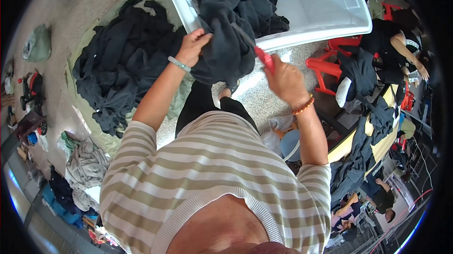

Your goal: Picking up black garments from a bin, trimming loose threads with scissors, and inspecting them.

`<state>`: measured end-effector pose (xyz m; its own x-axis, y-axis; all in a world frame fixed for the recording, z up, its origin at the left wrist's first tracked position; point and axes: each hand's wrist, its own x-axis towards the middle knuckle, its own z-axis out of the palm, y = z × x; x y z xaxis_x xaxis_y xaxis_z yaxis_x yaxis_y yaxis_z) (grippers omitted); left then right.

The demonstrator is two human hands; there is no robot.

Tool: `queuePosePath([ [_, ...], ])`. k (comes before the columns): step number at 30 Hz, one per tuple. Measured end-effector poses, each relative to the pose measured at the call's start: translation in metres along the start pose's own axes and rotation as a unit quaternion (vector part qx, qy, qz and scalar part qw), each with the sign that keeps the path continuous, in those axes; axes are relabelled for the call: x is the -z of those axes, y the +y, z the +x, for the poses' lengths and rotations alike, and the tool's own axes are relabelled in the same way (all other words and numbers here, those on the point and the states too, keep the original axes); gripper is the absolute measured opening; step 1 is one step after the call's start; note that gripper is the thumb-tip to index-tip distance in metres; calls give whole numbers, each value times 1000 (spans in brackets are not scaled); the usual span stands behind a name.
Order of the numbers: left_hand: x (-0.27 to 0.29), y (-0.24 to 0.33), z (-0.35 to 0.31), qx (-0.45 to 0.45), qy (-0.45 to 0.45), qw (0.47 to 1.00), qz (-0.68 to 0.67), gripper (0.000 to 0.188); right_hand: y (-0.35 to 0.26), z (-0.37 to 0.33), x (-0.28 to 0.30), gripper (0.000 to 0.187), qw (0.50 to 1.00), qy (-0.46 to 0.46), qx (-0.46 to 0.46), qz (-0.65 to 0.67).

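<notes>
Cloth (226, 51) is hanging by the white bin (325, 36) at upper centre of the head view; the left hand (192, 48) is pinching its dark folds; the right hand (287, 81) is gripping a red-handled tool (264, 59); a slip could be driving that tool into cloth or fingers.

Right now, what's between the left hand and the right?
Head view: black cloth, pinched by the left hand, then the red-handled tool gripped in the right hand, its shaft overlapping the cloth.
</notes>
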<state>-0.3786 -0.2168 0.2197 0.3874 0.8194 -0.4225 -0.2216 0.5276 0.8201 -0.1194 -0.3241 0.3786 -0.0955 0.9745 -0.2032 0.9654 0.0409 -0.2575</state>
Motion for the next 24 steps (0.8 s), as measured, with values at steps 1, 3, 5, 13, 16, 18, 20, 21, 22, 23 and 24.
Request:
queuePosePath([
  [1, -5, 6, -7, 19, -11, 998, 63, 5, 7, 14, 2, 29, 999, -9, -34, -30],
  [3, -29, 14, -23, -20, -3, 993, 113, 14, 32, 47, -7, 31, 994, 34, -52, -87],
  [5, -34, 6, -28, -100, -20, 975, 199, 18, 65, 97, -23, 32, 990, 39, -121, -64],
  [13, -18, 25, -58, -13, -45, 995, 87, 15, 117, 279, -71, 46, 964, -3, -265, 12],
  [16, -16, 40, -52, -50, -98, 993, 40, 12, 129, 309, -87, 63, 963, 16, -262, 60],
  [18, -18, 50, -46, -94, -106, 989, 30, 12, 128, 312, -93, 80, 975, 101, -195, 43],
  [20, -18, 58, -39, -162, -137, 943, 258, 14, 113, 304, -95, 90, 982, 64, -145, 106],
  [21, -19, 60, -34, -210, -136, 930, 271, 18, 75, 289, -75, 90, 978, 24, -97, 186],
  [22, -20, 59, -29, -272, -134, 897, 321, 20, 34, 277, -50, 90, 955, -102, -107, 259],
  [23, -24, 57, -25, -331, -136, 856, 373, 22, 1, 262, -33, 90, 910, -225, -118, 327],
  [24, -29, 59, -18, -355, -169, 829, 398, 22, -17, 246, -36, 89, 917, -237, -60, 316],
])
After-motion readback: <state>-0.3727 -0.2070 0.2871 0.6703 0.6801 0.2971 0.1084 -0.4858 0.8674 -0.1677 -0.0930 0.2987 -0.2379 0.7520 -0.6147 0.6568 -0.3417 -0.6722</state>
